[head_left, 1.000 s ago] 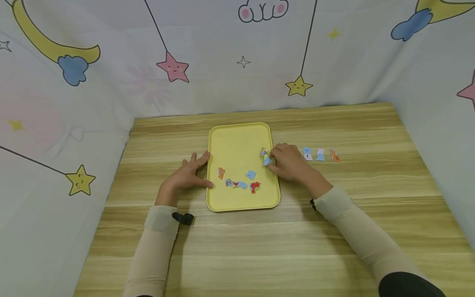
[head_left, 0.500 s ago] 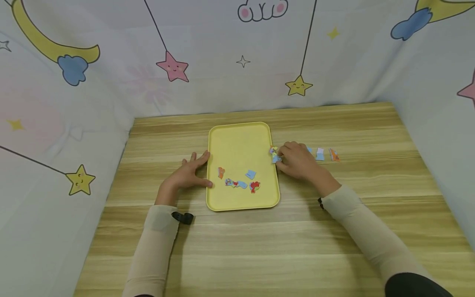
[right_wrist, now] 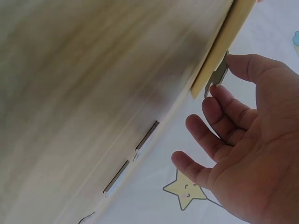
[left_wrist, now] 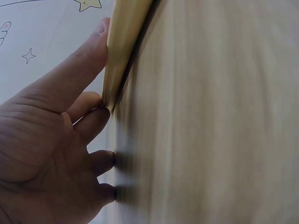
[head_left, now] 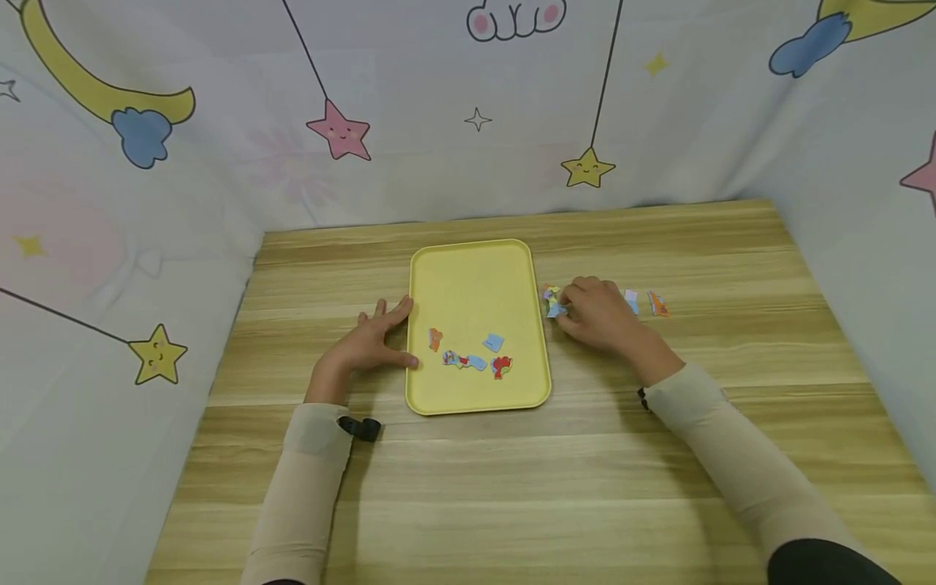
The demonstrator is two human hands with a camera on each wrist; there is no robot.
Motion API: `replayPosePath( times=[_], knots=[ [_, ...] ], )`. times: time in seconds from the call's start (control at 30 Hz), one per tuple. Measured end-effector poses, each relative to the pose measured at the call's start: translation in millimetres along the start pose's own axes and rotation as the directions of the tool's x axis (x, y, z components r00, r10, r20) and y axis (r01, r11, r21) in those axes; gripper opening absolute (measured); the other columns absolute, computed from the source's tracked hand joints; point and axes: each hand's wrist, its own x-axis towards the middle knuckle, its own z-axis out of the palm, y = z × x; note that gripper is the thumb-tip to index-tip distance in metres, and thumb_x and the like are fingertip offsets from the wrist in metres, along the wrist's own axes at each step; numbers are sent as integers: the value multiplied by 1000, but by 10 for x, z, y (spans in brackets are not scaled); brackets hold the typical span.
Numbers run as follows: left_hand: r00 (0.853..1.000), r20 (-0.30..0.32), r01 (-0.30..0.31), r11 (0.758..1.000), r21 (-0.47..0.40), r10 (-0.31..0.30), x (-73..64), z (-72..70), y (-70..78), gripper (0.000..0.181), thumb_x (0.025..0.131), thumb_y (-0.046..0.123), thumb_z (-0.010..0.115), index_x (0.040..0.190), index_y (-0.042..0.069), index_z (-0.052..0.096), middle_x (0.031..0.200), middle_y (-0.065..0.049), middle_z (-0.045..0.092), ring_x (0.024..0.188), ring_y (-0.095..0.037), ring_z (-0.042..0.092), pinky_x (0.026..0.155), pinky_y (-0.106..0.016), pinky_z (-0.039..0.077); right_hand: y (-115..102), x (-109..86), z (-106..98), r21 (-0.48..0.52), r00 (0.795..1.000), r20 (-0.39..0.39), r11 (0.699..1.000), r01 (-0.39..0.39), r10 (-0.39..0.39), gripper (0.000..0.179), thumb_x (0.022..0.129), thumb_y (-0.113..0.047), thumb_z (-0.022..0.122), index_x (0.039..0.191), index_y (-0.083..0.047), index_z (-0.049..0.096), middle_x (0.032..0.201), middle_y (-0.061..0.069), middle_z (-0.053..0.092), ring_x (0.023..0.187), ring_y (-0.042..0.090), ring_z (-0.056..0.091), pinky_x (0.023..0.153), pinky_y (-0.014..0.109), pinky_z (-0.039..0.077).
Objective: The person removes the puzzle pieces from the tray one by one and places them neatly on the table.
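Observation:
My right hand (head_left: 603, 317) pinches a small multicoloured puzzle piece (head_left: 552, 301) between thumb and fingertips, just outside the right rim of a yellow tray (head_left: 468, 276). From the right wrist, the piece (right_wrist: 218, 73) appears edge-on, raised off the wood near the tray's side. At the tray's left side, my left hand (head_left: 366, 341) lies with fingers spread, thumb and fingertips touching the rim. Inside the tray lie an orange piece (head_left: 435, 340), a blue piece (head_left: 493, 343), a red piece (head_left: 501, 367) and a joined-looking colourful strip (head_left: 464, 360).
Right of the hand, a white-and-blue piece (head_left: 631, 302) and an orange piece (head_left: 659, 305) lie in a row on the wooden table (head_left: 468, 496). My right hand covers part of that row. A patterned white curtain (head_left: 424, 162) stands behind the table.
My right hand has carried the multicoloured piece rightward, from inside the tray across its right rim to beyond it. The hand now hides a piece in the row. My left hand stays put.

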Motion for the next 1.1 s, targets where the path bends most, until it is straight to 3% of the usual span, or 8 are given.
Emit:
replayPosePath(
  times=[0.8, 1.1],
  knots=[
    [1000, 1, -2, 1000, -13, 2, -2, 1, -6, 116, 83, 31, 92, 170, 12, 17, 176, -6, 8, 160, -36, -17, 123, -60, -20, 251, -122, -70, -37, 998, 15, 998, -53, 53, 31, 98, -23, 64, 116, 1, 70, 116, 18, 67, 117, 43, 60, 104, 69, 43],
    [1000, 3, 8, 1000, -3, -8, 0, -3, -2, 117, 83, 31, 92, 170, 14, 17, 176, -2, 9, 160, -33, -16, 125, -57, -19, 268, -139, -111, -40, 997, 38, 997, -68, 69, 31, 100, -23, 64, 117, 2, 70, 114, 18, 66, 115, 42, 60, 103, 69, 43]
  ],
)
